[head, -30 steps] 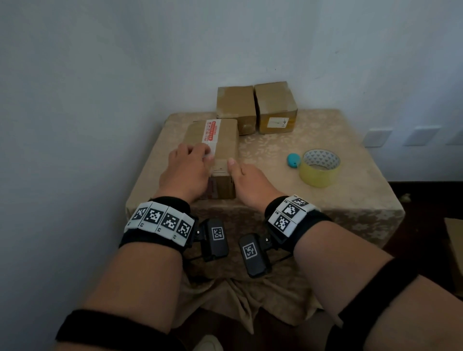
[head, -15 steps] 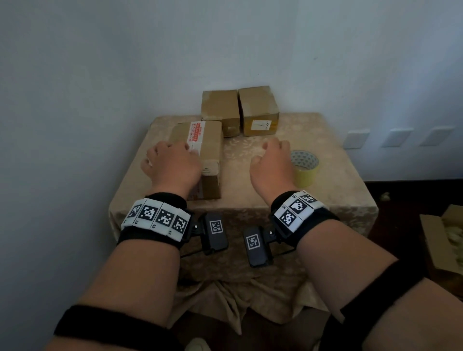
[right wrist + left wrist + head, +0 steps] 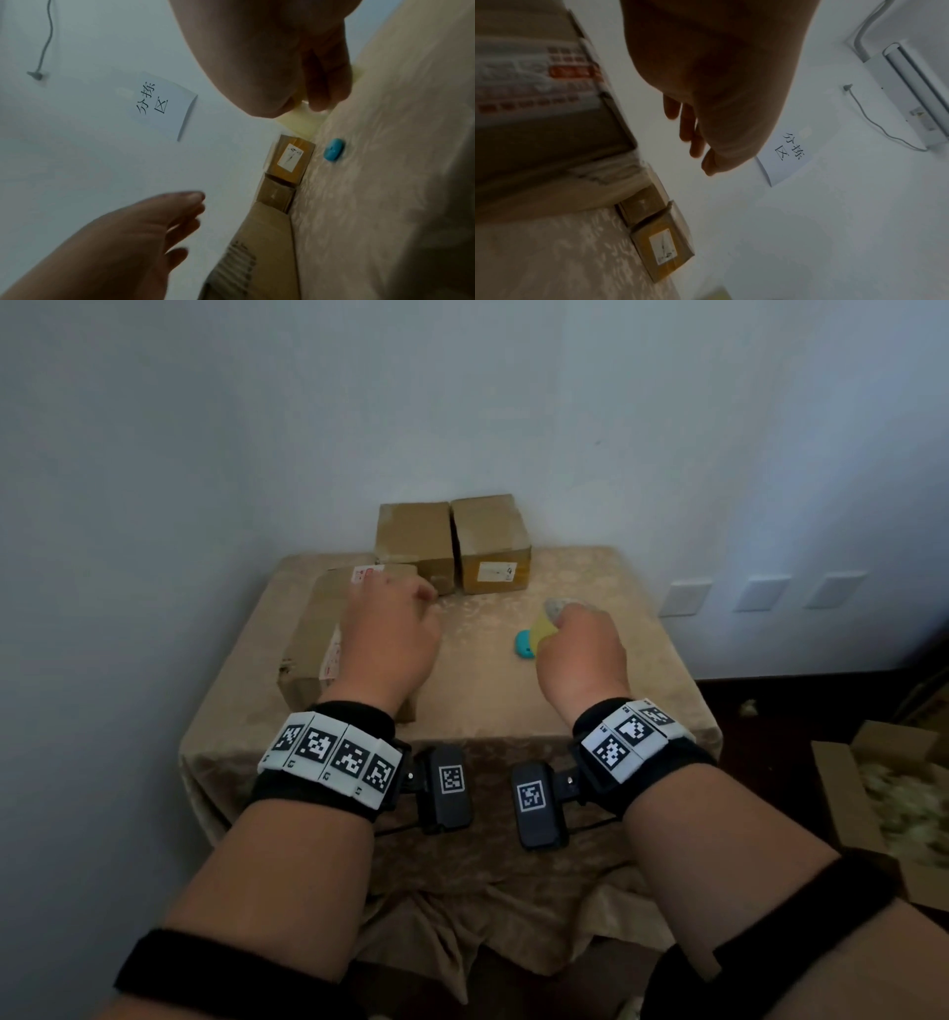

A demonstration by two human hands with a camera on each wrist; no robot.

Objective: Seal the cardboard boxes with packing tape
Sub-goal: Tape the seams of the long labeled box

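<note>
Fingers of the right hand (image 3: 583, 654) curl round the yellowish tape roll (image 3: 299, 121), lifted beside a blue object (image 3: 525, 647). Left hand (image 3: 387, 647) hovers with relaxed fingers, holding nothing, above the labelled box (image 3: 313, 639); 2 smaller boxes (image 3: 452, 544) stand behind.

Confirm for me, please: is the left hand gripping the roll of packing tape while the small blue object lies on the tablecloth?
Not quite: the right hand grips the roll of packing tape, as the right wrist view shows; the left hand holds nothing. The small blue object does lie on the tablecloth.

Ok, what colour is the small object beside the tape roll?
Turquoise blue, clearest in the right wrist view.
</note>
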